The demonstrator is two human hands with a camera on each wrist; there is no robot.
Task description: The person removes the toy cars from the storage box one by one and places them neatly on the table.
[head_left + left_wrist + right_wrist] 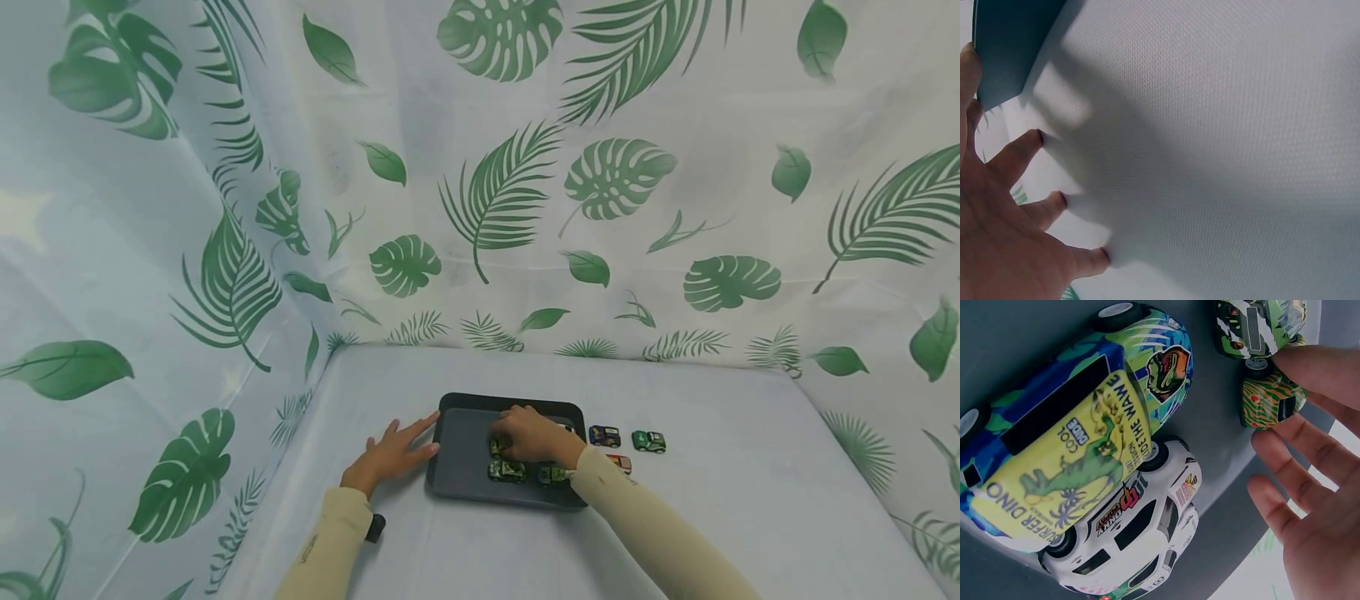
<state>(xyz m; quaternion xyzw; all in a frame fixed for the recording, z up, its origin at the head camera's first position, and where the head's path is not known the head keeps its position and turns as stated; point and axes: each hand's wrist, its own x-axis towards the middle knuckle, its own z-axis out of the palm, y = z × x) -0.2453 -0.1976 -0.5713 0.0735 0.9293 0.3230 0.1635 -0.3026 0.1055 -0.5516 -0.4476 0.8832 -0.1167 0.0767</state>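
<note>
In the head view, a dark grey tray (461, 454) lies on the white table. My right hand (532, 435) reaches over it and pinches a small green-and-orange striped toy car (1271, 399) between thumb and fingers. Close by stands a green toy car with white claw marks (1254, 328). A blue-and-yellow dinosaur toy car (1079, 437) and a white toy car (1138, 522) also sit in the tray, shown large in the right wrist view. My left hand (390, 457), fingers spread, touches the tray's left edge.
Right of the tray stand a dark blue toy car (604, 435), a green toy car (648, 442) and an orange toy car (619, 462), the last partly behind my right forearm. Leaf-patterned curtains (525, 250) hang behind the table and along its sides.
</note>
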